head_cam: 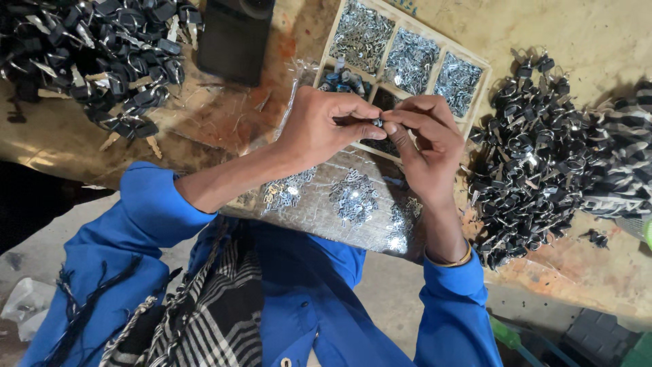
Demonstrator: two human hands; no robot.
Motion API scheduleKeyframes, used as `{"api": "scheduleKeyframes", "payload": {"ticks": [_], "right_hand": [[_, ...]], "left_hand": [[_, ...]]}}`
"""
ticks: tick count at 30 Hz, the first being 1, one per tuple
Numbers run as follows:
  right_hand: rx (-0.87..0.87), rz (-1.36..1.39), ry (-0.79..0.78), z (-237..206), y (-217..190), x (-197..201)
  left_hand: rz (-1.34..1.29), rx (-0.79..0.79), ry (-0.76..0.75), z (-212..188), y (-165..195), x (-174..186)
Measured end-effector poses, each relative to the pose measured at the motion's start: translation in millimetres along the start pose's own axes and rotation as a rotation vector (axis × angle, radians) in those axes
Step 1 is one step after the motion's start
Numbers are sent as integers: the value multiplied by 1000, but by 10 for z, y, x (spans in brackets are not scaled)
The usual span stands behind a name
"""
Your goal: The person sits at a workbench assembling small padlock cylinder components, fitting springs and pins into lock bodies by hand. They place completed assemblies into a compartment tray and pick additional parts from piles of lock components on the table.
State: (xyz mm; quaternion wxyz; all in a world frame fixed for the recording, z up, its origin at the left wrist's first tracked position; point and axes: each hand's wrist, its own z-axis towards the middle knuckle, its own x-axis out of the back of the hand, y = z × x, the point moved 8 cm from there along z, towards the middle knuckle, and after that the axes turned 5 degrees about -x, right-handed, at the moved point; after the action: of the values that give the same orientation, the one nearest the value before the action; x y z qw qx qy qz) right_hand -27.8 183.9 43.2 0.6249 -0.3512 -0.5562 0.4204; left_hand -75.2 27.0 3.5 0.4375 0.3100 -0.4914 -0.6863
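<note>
Left hand and right hand: fingers pinch a small dark part, mostly hidden; orientation indiscernible.

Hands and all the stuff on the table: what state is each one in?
left hand: pinched on a small metal part
right hand: pinching the same part
wooden tray: open, far compartments filled with silver pieces
black-headed keys, right pile: heaped loose
black-headed keys, left pile: heaped loose
silver pieces on plastic sheet: in small loose clusters
</note>
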Motion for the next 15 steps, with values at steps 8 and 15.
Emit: {"api": "scheduleKeyframes", "payload": {"ticks": [8, 15], "right_hand": [[-137, 223, -16, 14, 177, 31], [-105, 89, -38, 2, 117, -23]], "left_hand": [[45, -53, -11, 17, 49, 18], [17, -9, -17, 8, 40, 7]]}}
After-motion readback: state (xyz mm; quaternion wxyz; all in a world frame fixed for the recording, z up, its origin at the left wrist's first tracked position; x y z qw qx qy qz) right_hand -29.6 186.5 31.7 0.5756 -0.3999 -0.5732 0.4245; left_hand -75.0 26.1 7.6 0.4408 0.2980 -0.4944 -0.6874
